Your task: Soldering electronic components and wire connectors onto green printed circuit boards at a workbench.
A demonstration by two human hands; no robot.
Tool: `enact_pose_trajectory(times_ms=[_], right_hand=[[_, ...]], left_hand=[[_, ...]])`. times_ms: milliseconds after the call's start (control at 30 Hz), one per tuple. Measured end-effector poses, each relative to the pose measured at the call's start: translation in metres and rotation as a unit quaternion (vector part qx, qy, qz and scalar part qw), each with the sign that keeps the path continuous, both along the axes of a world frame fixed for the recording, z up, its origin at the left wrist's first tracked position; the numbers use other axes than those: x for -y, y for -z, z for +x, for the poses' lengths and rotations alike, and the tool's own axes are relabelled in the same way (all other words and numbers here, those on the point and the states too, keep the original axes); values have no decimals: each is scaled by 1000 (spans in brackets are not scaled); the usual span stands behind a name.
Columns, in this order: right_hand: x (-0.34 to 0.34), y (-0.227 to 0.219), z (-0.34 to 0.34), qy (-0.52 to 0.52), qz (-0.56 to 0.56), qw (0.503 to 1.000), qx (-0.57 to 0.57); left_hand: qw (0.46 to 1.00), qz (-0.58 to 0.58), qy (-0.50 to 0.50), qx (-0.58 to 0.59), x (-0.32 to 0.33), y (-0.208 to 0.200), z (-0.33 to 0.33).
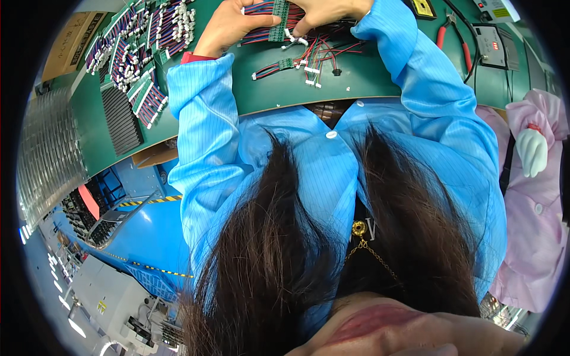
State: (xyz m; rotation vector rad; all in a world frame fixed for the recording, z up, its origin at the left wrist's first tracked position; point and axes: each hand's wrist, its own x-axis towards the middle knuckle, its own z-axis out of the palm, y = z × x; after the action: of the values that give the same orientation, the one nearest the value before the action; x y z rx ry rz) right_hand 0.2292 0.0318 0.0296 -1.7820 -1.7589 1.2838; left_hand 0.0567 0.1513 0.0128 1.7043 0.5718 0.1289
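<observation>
A green circuit board strip (278, 21) with rows of wires lies on the green mat at the top of the view. My left hand (228, 25) is closed at its left side, the thumb pressed onto it. My right hand (326, 13) curls over its right side, with thumb and forefinger at the board's edge. The upper fingers of both hands are cut off by the frame. Just below the right thumb sits a white plug (298, 40). Nearer me lie a small green board with wires (285, 63) and loose thin cables (313, 69) with white and black plugs.
A heap of wired boards with white plugs (133, 65) covers the left of the mat, beside a black ridged tray (122, 118). Clear plastic trays (50, 148) stand far left. On the right are red-handled cutters (440, 37) and a small display unit (491, 46). A person's pink sleeve (537, 113) is close by.
</observation>
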Motion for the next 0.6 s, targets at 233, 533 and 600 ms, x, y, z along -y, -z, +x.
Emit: enact_pose_trajectory(times_ms=[233,533,600], right_hand=[[-2,11,-2,62,-116,991,-23],[3,12,-3,27,-45,991,-126],[1,18,-2,44,-53,991,-119]], left_hand=[[998,-50,1,33,4,-1,2],[998,-57,-6,34,8,-5,0],[998,-55,-3,34,6,-2,1]])
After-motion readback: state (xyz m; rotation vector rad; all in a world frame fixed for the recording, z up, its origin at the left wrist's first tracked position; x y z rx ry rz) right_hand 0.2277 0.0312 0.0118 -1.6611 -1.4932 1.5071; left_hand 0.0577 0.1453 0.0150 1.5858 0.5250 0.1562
